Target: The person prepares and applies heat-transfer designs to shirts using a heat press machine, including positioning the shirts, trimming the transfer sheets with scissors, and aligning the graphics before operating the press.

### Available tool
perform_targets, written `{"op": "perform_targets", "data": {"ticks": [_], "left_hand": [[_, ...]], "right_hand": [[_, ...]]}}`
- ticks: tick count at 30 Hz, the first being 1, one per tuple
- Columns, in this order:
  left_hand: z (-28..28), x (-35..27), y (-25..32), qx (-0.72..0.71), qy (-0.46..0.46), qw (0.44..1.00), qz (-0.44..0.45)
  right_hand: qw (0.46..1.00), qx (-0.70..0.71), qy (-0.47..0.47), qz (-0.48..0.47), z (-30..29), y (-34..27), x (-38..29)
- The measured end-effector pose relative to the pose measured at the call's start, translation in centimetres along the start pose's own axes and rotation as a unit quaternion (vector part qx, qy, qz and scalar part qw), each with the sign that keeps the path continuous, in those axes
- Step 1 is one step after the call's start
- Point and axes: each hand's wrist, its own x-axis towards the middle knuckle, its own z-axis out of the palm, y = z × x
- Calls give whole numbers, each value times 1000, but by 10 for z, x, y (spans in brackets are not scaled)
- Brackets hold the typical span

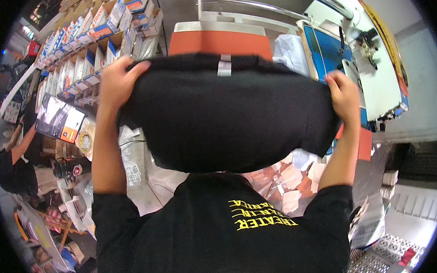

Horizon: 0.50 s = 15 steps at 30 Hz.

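A black T-shirt [219,118] is stretched wide in the air between my two hands. Its neckline is at the top, where a pale neck label [224,68] shows. My left hand [119,77] pinches the shirt at its left shoulder, thumb on the near side. At the other shoulder my right hand [343,93] grips the cloth the same way. Behind the shirt's top edge lies an orange-red platen [219,42]; the shirt hides its near part.
Cardboard bins [98,33] with packets line the left. A tablet [61,118], a tape roll [86,139] and a dark bottle [72,167] sit below them. A blue-framed screen [323,49] lies at right. Paper pieces [290,177] litter the floor. Another person [15,166] is far left.
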Motion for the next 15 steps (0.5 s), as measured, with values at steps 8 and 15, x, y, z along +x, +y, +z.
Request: {"op": "perform_targets", "data": {"ticks": [8,15], "left_hand": [[121,-19,-81,-42,76,993,-82],[176,-118,-116,-540,-104,699,-456]], "right_hand": [[987,-43,-39,148,156,13,-26],[813,395,-47,424,238,61,-117]]}}
